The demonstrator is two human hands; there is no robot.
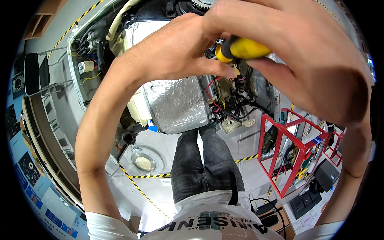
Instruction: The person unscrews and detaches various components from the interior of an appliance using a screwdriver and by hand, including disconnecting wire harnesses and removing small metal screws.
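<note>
My right hand [280, 44] is closed around the yellow and black handle of a screwdriver [247, 49], slightly blurred; its tip is hidden. Close beside it, my left hand [188, 46] reaches in from the left, its thumb stretched toward a cluster of wires and connectors [240, 96]. The other left fingers are curled and mostly hidden, so what they hold cannot be made out. Both hands are over an opened machine, a metal-framed appliance [76, 64] with its inner parts bare. A block wrapped in silver foil [180, 104] sits below my left wrist, with a red wire [208, 94] beside it.
A round door with a glass window [144, 160] lies on the floor at lower left. To the right stands a red metal frame [294, 140] with parts inside. Yellow and black tape [154, 176] marks the floor. A black hose end [129, 138] sticks out near the machine's corner.
</note>
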